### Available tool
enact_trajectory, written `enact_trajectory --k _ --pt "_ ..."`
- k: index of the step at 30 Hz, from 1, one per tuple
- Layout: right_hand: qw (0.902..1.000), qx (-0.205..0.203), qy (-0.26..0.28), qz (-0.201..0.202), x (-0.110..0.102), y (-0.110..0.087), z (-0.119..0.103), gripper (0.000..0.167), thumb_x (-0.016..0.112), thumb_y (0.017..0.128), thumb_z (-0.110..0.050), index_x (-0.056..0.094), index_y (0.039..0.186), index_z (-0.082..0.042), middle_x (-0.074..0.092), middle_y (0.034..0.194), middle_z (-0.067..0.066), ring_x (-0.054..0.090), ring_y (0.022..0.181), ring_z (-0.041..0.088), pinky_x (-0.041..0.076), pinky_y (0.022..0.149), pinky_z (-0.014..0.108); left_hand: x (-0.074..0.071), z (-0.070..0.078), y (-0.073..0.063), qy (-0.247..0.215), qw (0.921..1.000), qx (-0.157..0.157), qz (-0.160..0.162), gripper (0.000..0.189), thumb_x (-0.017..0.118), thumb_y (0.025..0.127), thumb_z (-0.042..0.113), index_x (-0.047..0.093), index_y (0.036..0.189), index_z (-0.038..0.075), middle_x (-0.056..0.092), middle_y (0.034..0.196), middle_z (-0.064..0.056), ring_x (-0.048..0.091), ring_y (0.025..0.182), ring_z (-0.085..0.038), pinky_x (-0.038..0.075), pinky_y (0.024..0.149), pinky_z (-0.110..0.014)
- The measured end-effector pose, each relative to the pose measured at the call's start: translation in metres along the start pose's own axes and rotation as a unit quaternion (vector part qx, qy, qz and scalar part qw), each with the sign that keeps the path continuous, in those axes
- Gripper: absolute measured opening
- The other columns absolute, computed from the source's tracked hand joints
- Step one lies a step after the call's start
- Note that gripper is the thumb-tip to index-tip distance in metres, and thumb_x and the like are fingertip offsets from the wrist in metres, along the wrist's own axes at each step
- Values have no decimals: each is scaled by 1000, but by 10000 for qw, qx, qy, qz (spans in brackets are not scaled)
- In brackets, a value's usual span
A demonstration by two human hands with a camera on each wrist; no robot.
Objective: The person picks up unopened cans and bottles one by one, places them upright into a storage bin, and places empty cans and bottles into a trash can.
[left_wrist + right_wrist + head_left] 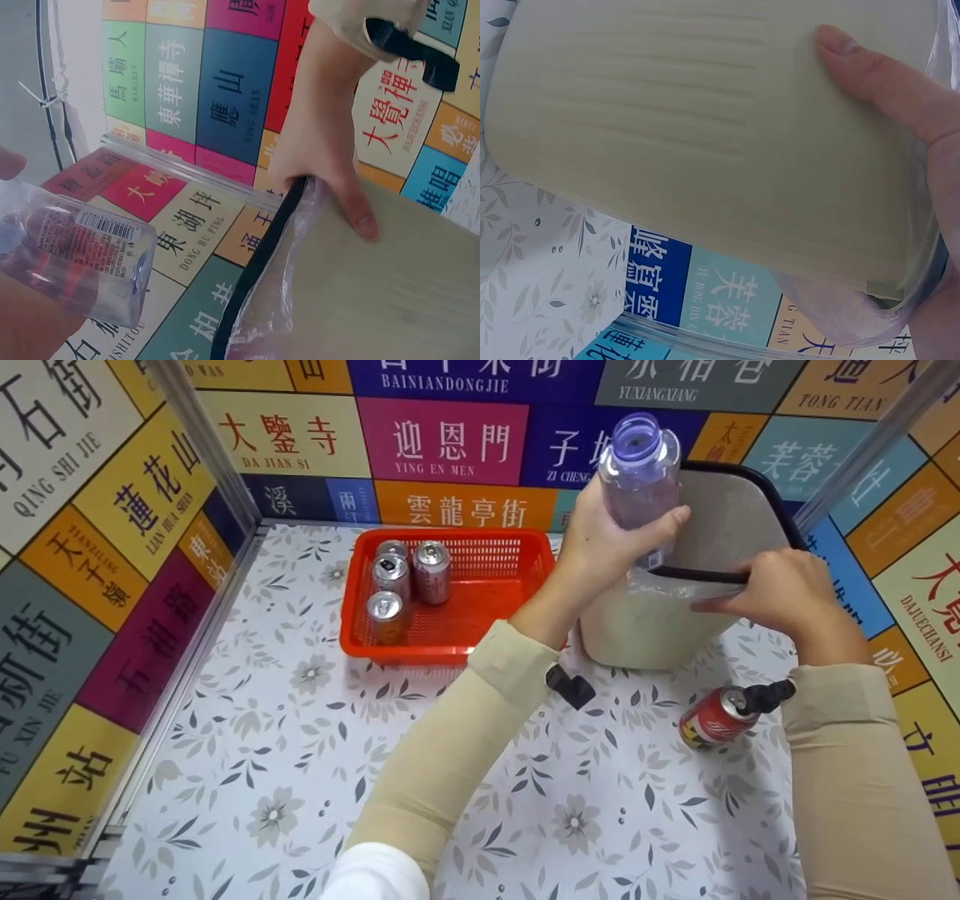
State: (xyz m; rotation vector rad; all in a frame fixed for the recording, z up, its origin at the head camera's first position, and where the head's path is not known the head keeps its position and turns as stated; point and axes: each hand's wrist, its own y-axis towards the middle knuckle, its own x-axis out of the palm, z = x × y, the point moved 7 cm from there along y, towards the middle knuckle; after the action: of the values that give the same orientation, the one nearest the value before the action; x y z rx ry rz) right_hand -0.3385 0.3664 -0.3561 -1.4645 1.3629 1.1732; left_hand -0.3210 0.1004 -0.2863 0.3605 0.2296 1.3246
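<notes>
My left hand (592,544) grips a clear plastic bottle (651,484) with a purplish, uncapped neck, held upright at the near left side of the waste bin (649,626). A barcode label (105,229) shows on the bottle in the left wrist view. My right hand (795,592) holds the bin's black rim (776,514), its thumb (877,75) lying along the pale outer wall in the right wrist view. A thin clear liner bag (281,300) is folded over that rim. The bin's bottom inside is hidden.
A red plastic basket (487,607) left of the bin holds several silver-topped drink cans (433,574) on its left side. A red cola can (716,721) stands in front of the bin, near my right sleeve. Sign-patterned walls (442,442) enclose the flowered tabletop (300,735).
</notes>
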Motion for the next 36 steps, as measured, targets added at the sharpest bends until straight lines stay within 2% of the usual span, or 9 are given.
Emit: enact_trajectory --k 6,12,19,23,27,33,36 --pt "9999 -68 -100 71 -1 0 0 79 89 76 -66 81 107 6 75 87 23 56 87 38 41 72 51 -2 -11 16 19 9995 -82 320 69 85 90 18 49 147 4 63 137 -5 61 115 -5 49 100 -15" --pt "10000 26 -9 25 0 0 0 79 88 75 -69 81 101 5 73 80 17 55 87 37 42 72 51 3 -17 25 361 9984 -92 431 73 87 89 22 49 149 6 62 140 -3 59 119 -4 47 102 -13" --pt "10000 56 0 -24 -2 1 0 77 88 76 -67 80 100 5 75 85 19 56 91 39 42 77 55 24 -24 34 464 9987 -165 158 77 88 90 23 47 153 11 60 145 2 53 124 2 40 107 -11" --pt "9999 -64 -65 64 -1 2 -1 70 90 77 -63 82 101 3 76 84 19 59 87 37 41 74 51 39 -29 39 672 9972 -327 20 81 88 91 26 43 157 16 57 148 8 50 125 7 38 108 -10" --pt "9996 -192 -131 184 -2 2 -3 67 91 77 -60 82 99 2 77 83 19 61 81 35 41 71 48 50 -34 47 753 9965 -350 -53 82 88 90 25 43 158 15 57 148 6 50 126 7 37 106 -8" --pt "9990 -255 -256 247 -2 2 -4 67 90 77 -62 81 93 3 76 80 18 63 78 35 41 66 47 55 -42 60 754 9963 -419 -47 79 89 90 24 46 155 15 60 144 6 53 124 7 38 103 -7" --pt "9990 -232 -296 243 -2 2 -4 67 89 76 -64 80 88 2 73 73 14 62 76 34 40 65 47 55 -48 67 772 9956 -521 -15 78 88 90 25 46 155 18 60 144 8 53 125 7 39 102 -8"
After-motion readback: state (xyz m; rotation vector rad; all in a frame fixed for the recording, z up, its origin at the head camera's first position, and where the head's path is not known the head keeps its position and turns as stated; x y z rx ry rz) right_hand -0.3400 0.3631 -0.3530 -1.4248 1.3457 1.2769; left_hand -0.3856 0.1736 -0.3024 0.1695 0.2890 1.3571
